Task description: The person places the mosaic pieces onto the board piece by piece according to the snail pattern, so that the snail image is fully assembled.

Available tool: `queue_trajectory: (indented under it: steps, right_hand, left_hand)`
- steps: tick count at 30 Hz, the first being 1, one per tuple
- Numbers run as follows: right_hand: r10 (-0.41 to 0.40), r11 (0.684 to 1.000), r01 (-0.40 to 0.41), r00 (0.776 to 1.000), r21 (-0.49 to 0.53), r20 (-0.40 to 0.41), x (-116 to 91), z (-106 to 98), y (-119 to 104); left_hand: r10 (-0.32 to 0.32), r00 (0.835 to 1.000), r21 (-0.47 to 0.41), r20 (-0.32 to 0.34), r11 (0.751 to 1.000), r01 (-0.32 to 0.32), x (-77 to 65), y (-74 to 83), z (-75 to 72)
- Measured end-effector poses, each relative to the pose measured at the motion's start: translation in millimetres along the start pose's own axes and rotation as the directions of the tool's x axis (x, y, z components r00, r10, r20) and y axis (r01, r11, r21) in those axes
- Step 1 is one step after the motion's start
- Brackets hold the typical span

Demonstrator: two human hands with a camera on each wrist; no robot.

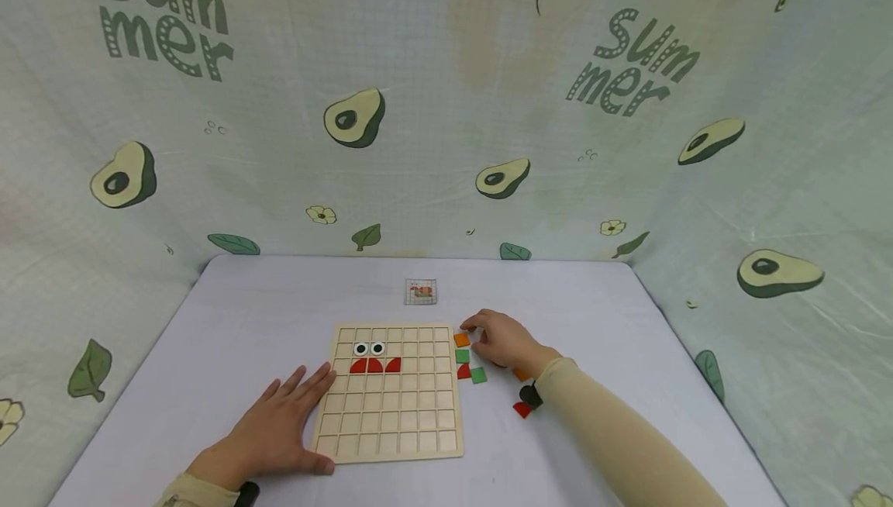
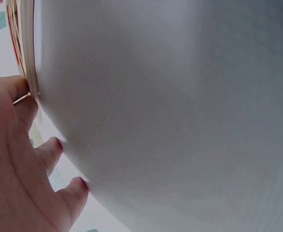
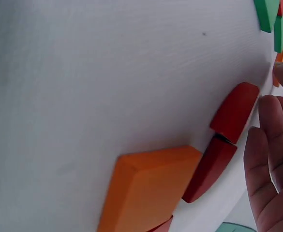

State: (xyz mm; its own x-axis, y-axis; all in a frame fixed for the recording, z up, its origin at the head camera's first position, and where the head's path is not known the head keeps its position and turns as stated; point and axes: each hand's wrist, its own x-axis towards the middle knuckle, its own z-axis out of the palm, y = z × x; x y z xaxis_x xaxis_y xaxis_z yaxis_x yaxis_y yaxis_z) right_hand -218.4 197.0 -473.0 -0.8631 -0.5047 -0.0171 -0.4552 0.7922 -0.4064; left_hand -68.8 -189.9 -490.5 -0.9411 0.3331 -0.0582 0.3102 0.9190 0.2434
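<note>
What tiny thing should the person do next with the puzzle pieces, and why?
Probably pinch the orange square beside the board with the right grip: it lies close to that grip, much of the board has no pieces, and the small card seems to show orange too. The left grip rests at the board's edge, so could steady it.

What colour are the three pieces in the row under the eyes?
The pieces are red; the head view shows them best.

At the right wrist view's lower edge, a flat orange block is running out of frame; just below the head view's centre, a square printed card is appearing too small to read.
</note>
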Motion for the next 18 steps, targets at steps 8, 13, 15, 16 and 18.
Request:
queue_trajectory:
  steps: [8,13,15,16,18]
  right_hand:
    - [-0.028,0.999,0.028,1.000,-0.022,0.005,2.4,4.5,2.7]
    - [-0.040,0.999,0.041,0.999,-0.034,0.009,3.6,6.8,3.9]
    - [-0.047,0.998,0.048,0.999,-0.044,0.008,3.5,7.2,4.5]
    - [-0.048,0.998,0.049,0.999,-0.050,0.007,3.5,7.2,4.7]
    - [-0.051,0.997,0.051,0.999,-0.054,0.007,3.1,7.0,4.6]
  left_hand:
    - [0.001,1.000,0.003,-0.001,1.000,-0.001,-0.1,-0.9,0.4]
    - [-0.001,1.000,0.002,0.003,1.000,0.001,0.1,0.0,-0.9]
    - [-0.004,1.000,-0.001,0.005,1.000,0.004,0.1,0.6,-1.5]
    - [-0.005,1.000,-0.003,0.006,1.000,0.005,0.0,0.9,-1.9]
    - [-0.006,1.000,-0.004,0.008,1.000,0.006,-0.2,1.5,-2.5]
